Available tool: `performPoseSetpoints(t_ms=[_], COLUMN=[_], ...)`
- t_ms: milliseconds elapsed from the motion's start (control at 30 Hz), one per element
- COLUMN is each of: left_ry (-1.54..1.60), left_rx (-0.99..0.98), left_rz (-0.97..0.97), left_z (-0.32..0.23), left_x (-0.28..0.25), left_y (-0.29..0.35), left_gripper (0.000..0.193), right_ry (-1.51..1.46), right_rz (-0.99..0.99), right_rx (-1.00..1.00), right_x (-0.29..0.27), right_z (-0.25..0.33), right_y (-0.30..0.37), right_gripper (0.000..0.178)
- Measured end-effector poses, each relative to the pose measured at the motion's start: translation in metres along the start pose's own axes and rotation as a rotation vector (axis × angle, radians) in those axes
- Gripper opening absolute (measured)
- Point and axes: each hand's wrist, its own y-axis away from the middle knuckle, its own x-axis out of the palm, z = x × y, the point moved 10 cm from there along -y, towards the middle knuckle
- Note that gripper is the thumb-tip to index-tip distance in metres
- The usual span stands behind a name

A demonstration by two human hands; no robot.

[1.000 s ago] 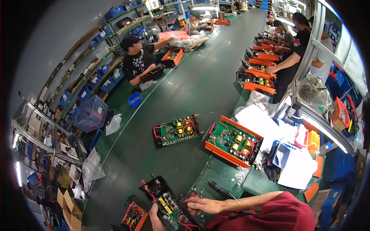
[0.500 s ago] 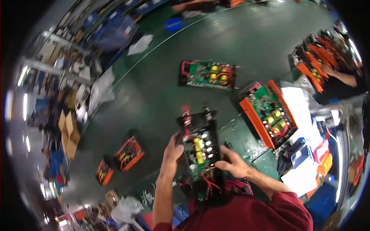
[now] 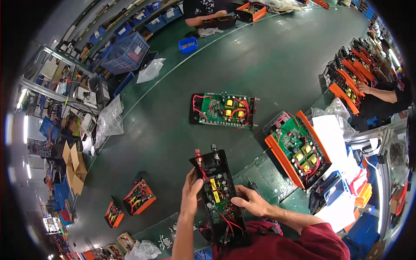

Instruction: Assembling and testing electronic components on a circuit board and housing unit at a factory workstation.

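Between my two hands is an open black-cased circuit board unit [image 3: 223, 189], tilted in front of my body. It has yellow blocks, silver capacitors, red wires, and a red and a dark terminal post at its far end. My left hand [image 3: 191, 193] grips its left wall, thumb on the upper edge. My right hand [image 3: 252, 201] is closed on the right wall, thumb over the rim; the fingers beneath are partly hidden. Beyond lies a bare circuit board assembly [image 3: 225, 109] with red wires. An orange-sided unit [image 3: 298, 148] rests to the right.
Two small-looking orange units [image 3: 139, 198] sit at the left of the green bench [image 3: 164, 112]. A dark-handled tool [image 3: 252, 185] lies beside my right hand. Co-workers sit at the far side and right, near a row of orange units [image 3: 353, 71]. A blue tray [image 3: 188, 44] stands far off.
The whole view has shifted, so bench items appear lower and slightly left, and the picture is sharper. Both hands keep their hold on the black-cased unit.
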Motion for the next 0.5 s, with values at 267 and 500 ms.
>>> performPoseSetpoints(t_ms=[267, 500], left_ry=[0.101, 0.049], left_rx=[-0.153, -0.144], left_rz=[-0.041, -0.028], left_z=[0.052, 0.047], left_x=[-0.011, -0.013], left_y=[-0.005, -0.009], left_gripper=[0.058, 0.066], right_ry=[0.012, -0.089], right_rz=[-0.048, -0.026], right_rx=[0.025, -0.124], right_x=[-0.011, -0.017], right_z=[-0.013, 0.006], right_y=[-0.026, -0.049], right_gripper=[0.054, 0.061])
